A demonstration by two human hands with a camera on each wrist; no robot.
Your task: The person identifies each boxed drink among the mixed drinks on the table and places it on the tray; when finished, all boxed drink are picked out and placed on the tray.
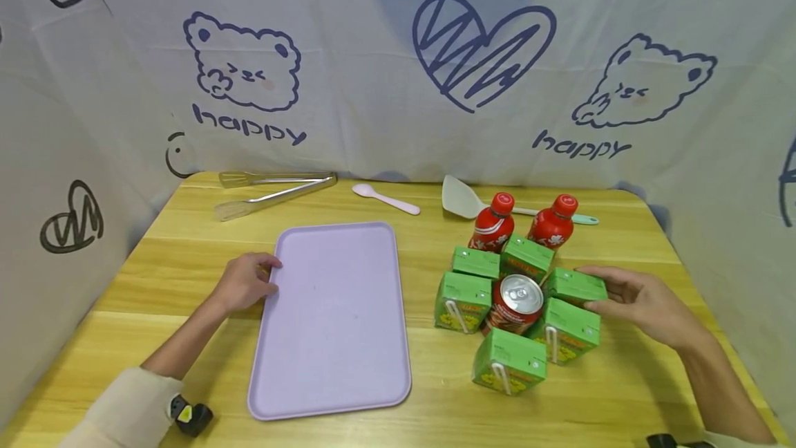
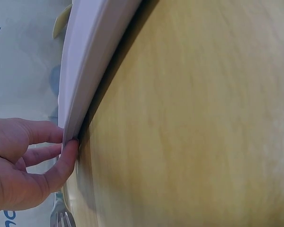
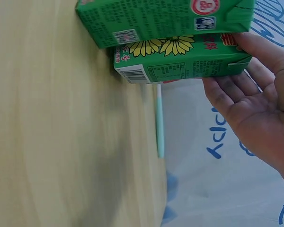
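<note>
My left hand point(image 1: 244, 282) is at the left edge of a light purple tray point(image 1: 336, 316). In the left wrist view its thumb and fingers pinch the tray's rim point(image 2: 80, 94). On the right, my right hand point(image 1: 647, 304) grips a green drink carton point(image 1: 577, 285) from its right side, with the thumb on the near face and fingers on the far one. The right wrist view shows this carton point(image 3: 189, 66) close beside another green carton point(image 3: 165, 21). Several such cartons stand around a red can point(image 1: 521, 296), which is partly hidden by them.
Two red bottles point(image 1: 494, 223) stand behind the cartons. A spatula point(image 1: 463, 199) lies behind the bottles. Metal tongs point(image 1: 280, 189) and a pink spoon point(image 1: 385, 199) lie along the back of the wooden table point(image 1: 205, 379). A printed cloth point(image 1: 361, 88) hangs around the table.
</note>
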